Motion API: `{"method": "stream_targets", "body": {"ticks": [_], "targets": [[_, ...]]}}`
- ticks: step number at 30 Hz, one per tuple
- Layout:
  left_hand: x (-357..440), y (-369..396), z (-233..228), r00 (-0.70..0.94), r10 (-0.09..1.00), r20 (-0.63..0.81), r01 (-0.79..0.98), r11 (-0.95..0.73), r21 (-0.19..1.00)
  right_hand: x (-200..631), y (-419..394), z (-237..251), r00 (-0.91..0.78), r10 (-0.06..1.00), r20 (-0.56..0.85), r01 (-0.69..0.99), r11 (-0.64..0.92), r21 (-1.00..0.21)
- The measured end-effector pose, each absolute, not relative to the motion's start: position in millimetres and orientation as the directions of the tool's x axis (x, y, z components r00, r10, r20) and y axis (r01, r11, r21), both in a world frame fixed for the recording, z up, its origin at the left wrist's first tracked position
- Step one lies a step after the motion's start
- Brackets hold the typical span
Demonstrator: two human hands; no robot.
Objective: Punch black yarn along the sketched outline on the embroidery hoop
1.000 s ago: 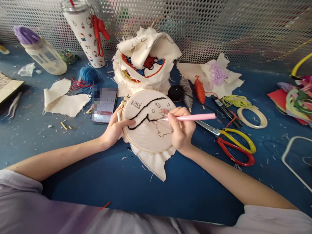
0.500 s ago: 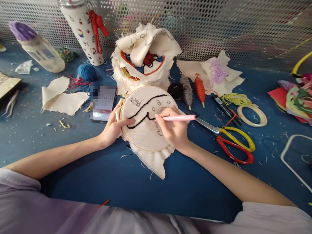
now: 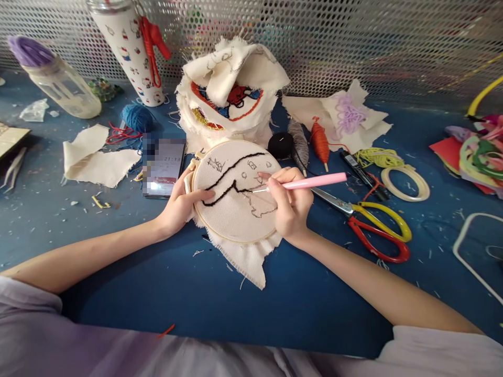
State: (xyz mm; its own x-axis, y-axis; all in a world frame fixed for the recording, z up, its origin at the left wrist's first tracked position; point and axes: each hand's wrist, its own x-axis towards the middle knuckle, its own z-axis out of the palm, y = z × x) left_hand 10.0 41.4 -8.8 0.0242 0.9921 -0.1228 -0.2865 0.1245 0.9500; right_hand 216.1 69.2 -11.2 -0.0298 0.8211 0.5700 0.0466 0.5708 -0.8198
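left hand (image 3: pixel 178 207) gripping embroidery hoop (image 3: pixel 236 191) edge, right hand (image 3: pixel 291 207) pinching pink punch needle (image 3: pixel 314 182), tip on cloth

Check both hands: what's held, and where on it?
Right hand grips the pink punch needle near its tip end; the handle sticks out to the right. Left hand grips the embroidery hoop at its left rim, thumb on the fabric.

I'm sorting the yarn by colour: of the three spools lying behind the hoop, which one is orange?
The orange spool is the rightmost, nearest the lilac-stitched cloth; the grey spool lies in the middle, the black spool on the left.
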Motion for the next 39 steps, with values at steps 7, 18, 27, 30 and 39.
{"method": "stream_targets", "body": {"ticks": [7,18,27,30,39], "targets": [[12.1,41.2,-4.7,0.053,0.995,-0.081,-0.324,0.094,0.941,215.5,69.5,-13.6,-0.047,0.785,0.617,0.105,0.618,-0.779],[11.1,39.5,-5.3,0.042,0.995,-0.094,-0.311,0.102,0.945,217.0,68.6,-10.7,-0.241,0.691,0.681,0.349,0.717,-0.604],[11.3,39.3,-5.2,0.027,0.994,-0.105,-0.295,0.109,0.949,217.9,69.3,-10.4,-0.19,0.797,0.573,0.27,0.604,-0.75],[11.0,40.0,-6.4,0.024,0.994,-0.111,-0.295,0.113,0.949,218.2,69.8,-11.6,-0.089,0.842,0.532,0.112,0.54,-0.834],[10.3,41.0,-8.8,0.025,0.993,-0.114,-0.293,0.116,0.949,215.9,73.4,-13.1,0.016,0.861,0.509,-0.017,0.509,-0.861]]}}
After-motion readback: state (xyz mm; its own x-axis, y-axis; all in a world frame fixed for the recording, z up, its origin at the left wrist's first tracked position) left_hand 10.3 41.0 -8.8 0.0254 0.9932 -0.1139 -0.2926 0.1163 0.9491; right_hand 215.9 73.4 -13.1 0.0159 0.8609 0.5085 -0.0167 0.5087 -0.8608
